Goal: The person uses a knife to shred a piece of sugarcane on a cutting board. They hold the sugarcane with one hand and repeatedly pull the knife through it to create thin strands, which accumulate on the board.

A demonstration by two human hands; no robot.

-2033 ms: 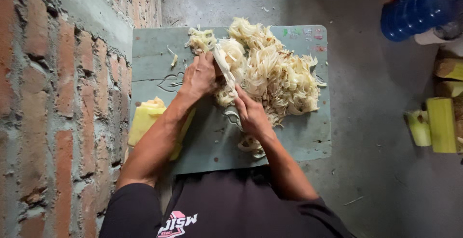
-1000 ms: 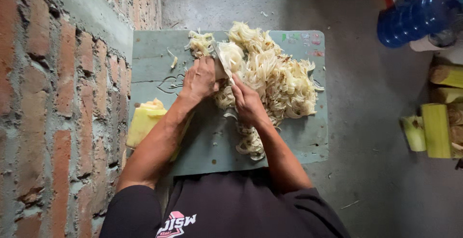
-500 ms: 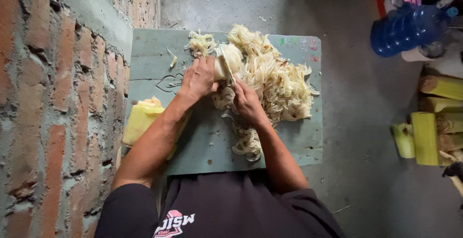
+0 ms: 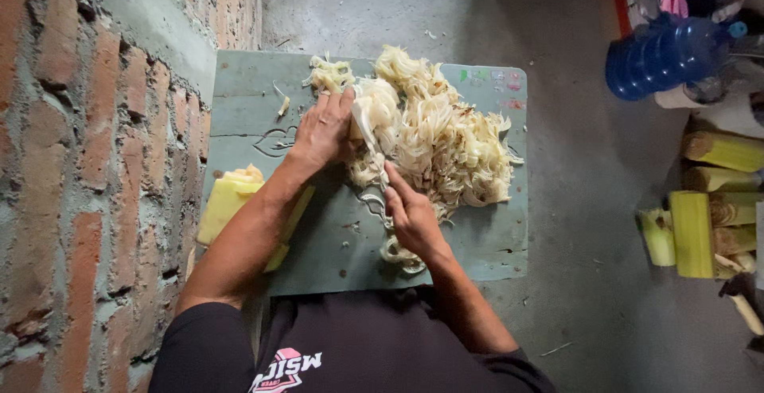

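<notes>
The left hand (image 4: 322, 132) lies palm-down on the pale white stalk piece (image 4: 374, 110), fingers extended toward the far edge of the grey-green tabletop (image 4: 477, 238), pressing the piece in place rather than closing around it; half a second earlier the same hand sat slightly lower with the fingers more curled over the piece. The right hand (image 4: 412, 219) is clenched around the handle of the knife (image 4: 372, 144), whose blade runs from the grip up along the right side of the stalk piece. Compared with the frame half a second earlier, the right hand has drawn back toward the body and now sits nearer the front edge of the tabletop, so more of the blade shows between the two hands. The heap of pale shreds (image 4: 450, 142) fills the far right half of the tabletop, touching the stalk piece on its right side, and a thinner trail of shreds runs down under the right hand. A small separate clump of shreds (image 4: 330, 72) lies just beyond the left fingertips. A yellow-green stalk block (image 4: 227, 202) rests at the left edge of the tabletop, partly hidden by the left forearm, and has not shifted. On the concrete floor to the right stand a blue water jug (image 4: 664, 54) and a group of cut yellow-green stalk sections (image 4: 700, 230), well apart from the tabletop
</notes>
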